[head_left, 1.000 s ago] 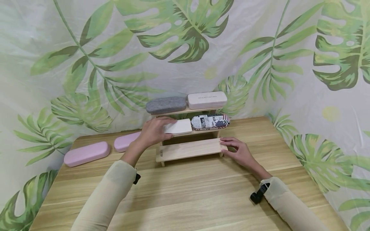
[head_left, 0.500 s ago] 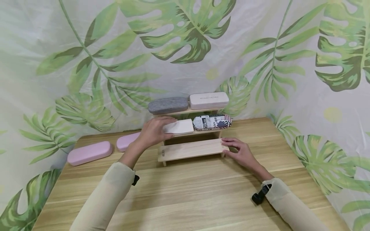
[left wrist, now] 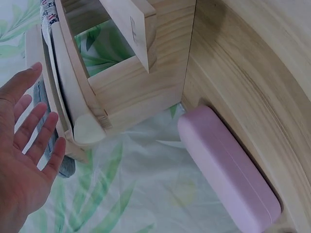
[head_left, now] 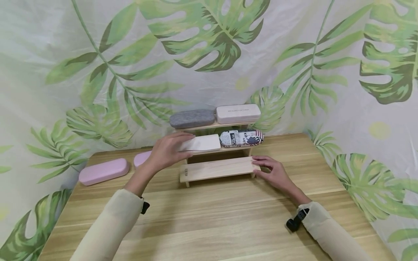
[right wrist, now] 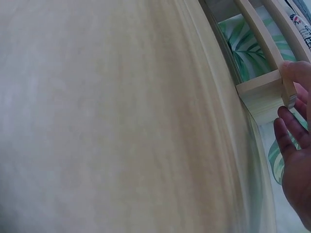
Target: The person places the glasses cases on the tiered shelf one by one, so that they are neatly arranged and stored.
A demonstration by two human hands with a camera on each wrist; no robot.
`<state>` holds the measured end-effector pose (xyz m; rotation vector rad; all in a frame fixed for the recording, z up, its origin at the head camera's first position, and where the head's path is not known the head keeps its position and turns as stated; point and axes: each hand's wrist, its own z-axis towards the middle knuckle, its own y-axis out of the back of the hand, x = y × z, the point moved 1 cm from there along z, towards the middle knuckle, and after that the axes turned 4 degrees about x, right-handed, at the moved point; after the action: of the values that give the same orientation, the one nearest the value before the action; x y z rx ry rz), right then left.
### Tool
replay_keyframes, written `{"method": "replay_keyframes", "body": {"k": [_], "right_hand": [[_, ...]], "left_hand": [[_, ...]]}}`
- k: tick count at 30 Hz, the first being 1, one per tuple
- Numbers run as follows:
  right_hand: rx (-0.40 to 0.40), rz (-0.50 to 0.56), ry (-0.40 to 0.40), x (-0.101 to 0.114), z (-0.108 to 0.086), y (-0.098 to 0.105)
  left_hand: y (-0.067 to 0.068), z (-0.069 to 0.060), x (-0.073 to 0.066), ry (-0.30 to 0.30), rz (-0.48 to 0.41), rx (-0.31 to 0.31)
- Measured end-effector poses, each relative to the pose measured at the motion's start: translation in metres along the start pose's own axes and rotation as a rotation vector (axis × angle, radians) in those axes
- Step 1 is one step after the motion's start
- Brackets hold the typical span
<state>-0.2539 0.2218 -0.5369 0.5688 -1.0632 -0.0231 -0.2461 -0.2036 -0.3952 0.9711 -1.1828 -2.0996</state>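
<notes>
A three-tier wooden stand (head_left: 215,169) stands at the back of the table. On its middle tier lie a white case (head_left: 204,143) and, to its right, a printed glasses case (head_left: 241,138). My left hand (head_left: 169,150) is at the white case's left end. In the left wrist view that hand (left wrist: 29,150) has its fingers spread, apart from the case's rounded end (left wrist: 90,128). My right hand (head_left: 272,172) pinches the right end of the bottom shelf; in the right wrist view the thumb (right wrist: 294,73) presses its edge, with fingers on the other side.
On the top tier sit a grey felt case (head_left: 192,119) and a white lettered case (head_left: 238,113). Left of the stand, two pink cases lie on the table (head_left: 202,224): one in full sight (head_left: 104,172), another pink case (head_left: 142,158) partly behind my left hand. A leaf-print cloth (head_left: 209,83) hangs behind.
My left hand has drawn slightly left from the white case, uncovering more of it. The right hand stays on the bottom shelf's end. The head view has shifted a little.
</notes>
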Motion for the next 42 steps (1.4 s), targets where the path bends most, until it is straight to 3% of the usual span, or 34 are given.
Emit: {"method": "replay_keyframes", "body": {"k": [10, 18, 22, 27, 33, 42], "right_hand": [[-0.007, -0.038, 0.014, 0.012, 0.002, 0.001], [0.007, -0.079, 0.004, 0.042, 0.000, 0.007], [0.009, -0.104, -0.015, 0.041, 0.000, 0.011], [0.017, -0.150, -0.027, 0.016, 0.000, 0.015], [0.030, -0.195, -0.011, 0.006, 0.001, 0.020], [0.043, -0.217, 0.022, 0.003, 0.002, 0.022]], "left_hand": [[0.014, -0.019, 0.006, -0.047, -0.054, -0.084], [0.021, -0.036, 0.024, -0.008, -0.041, -0.108], [0.024, -0.043, 0.032, -0.012, -0.010, -0.145], [0.028, -0.050, 0.042, -0.019, 0.039, -0.179], [0.034, -0.061, 0.057, 0.047, 0.065, -0.153], [0.029, -0.087, 0.094, 0.184, -0.019, -0.043]]}}
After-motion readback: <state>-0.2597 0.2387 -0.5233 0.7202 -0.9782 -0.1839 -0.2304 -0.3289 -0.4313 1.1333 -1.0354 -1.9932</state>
